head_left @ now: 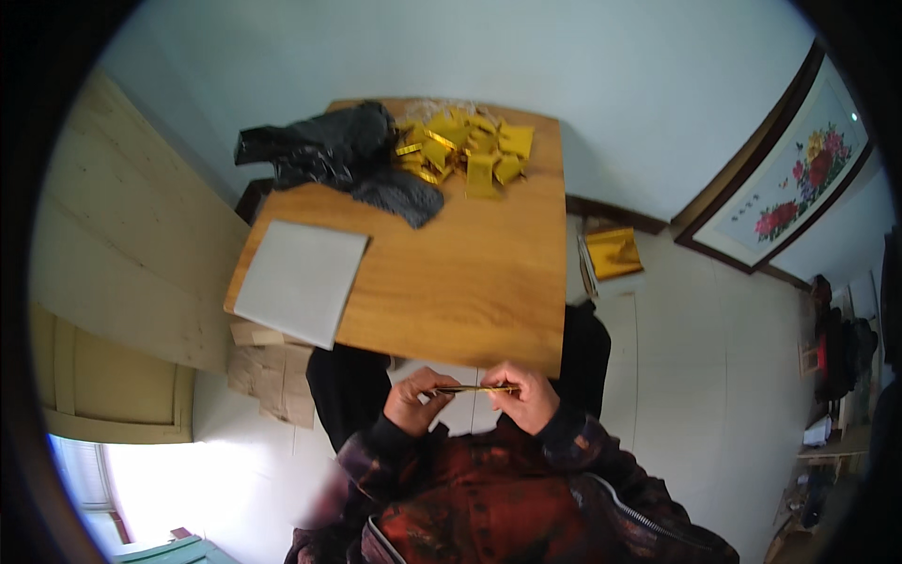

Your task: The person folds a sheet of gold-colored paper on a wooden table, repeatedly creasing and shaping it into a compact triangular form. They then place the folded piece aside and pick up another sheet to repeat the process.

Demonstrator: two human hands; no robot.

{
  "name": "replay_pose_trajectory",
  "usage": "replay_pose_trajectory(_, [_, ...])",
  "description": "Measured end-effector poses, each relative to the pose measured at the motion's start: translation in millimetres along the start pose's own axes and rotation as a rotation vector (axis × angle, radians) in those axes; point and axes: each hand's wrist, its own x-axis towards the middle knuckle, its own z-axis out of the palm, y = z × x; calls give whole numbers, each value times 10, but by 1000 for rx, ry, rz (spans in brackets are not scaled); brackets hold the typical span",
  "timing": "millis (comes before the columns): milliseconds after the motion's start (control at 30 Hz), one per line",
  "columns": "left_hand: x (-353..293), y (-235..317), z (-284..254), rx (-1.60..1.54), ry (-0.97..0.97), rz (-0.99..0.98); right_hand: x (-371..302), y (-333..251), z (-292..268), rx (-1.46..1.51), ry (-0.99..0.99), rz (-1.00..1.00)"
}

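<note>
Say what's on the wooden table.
A black plastic bag, a heap of gold pieces with something whitish behind, and a grey sheet lie on the table. What these cover is hidden. The left hand and right hand hold a thin gold strip in front.

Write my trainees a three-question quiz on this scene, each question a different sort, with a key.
1. True or false: the left hand and right hand both hold the thin gold piece.
2. Which lies nearer the person on the wooden table: (a) the black bag or (b) the white board?
3. What does the framed picture on the right show?

Key: 1. True. 2. b. 3. Flowers.
</note>
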Motion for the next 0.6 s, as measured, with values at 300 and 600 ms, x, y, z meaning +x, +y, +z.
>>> replay_pose_trajectory(300, [636, -386, -288, 430, 283, 178, 1124, 330, -680, 104, 156, 47])
replay_pose_trajectory(600, [701, -549, -228, 558, 404, 255, 3198, -183, -1338, 21, 448, -311])
